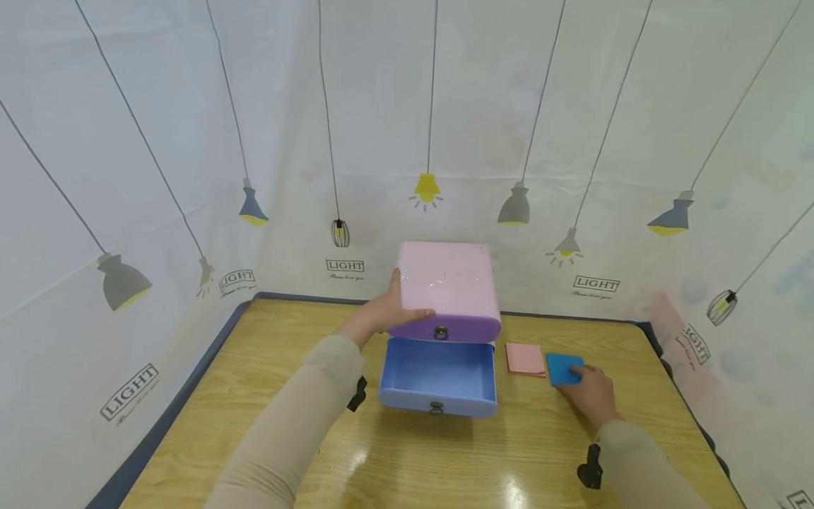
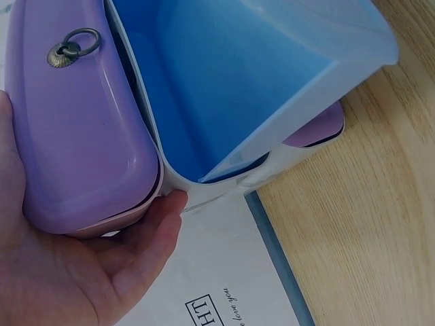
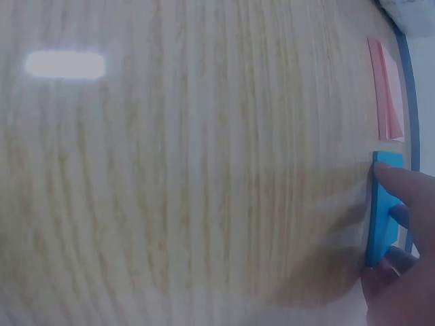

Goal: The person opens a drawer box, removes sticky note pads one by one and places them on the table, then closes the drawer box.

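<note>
The cabinet stands by the middle of the table's far edge, the wall behind it. Its open drawer juts toward the near edge, below the top drawer. To the right come two pads: the left pad beside the cabinet, the right pad nearer the table's right edge. The left grip is at the cabinet's left side, the right grip at the right pad.
</note>
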